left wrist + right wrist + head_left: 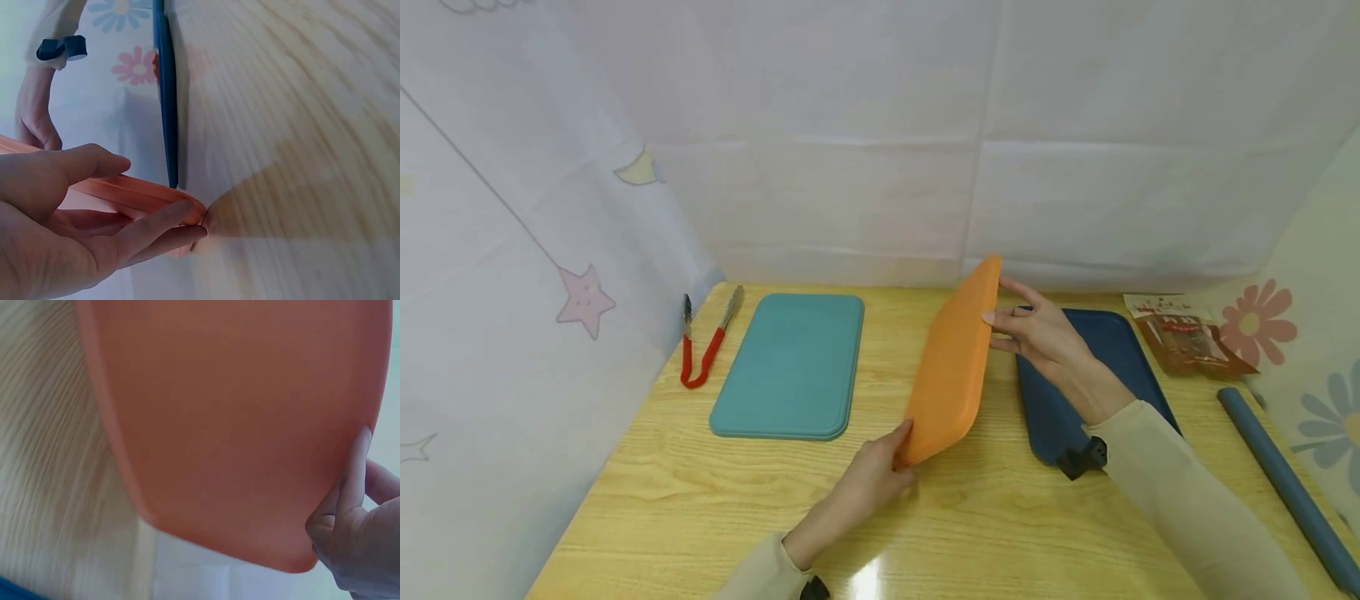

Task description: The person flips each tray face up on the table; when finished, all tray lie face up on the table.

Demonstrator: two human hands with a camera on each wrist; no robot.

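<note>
Supporting the tilted orange tray (pixel 953 362) between the teal tray (pixel 790 367) at 9 o'clock and navy tray (pixel 1112 342) at 3 seems the step: left grip (pixel 867 477) pinching its 7-o'clock end, right grip (pixel 1045 340) its 1-o'clock edge. Next likely calls for both together.

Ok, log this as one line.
left hand: grips orange tray, near end; right hand: grips far end; pose: tilted; teal tray, navy tray: on table
</note>
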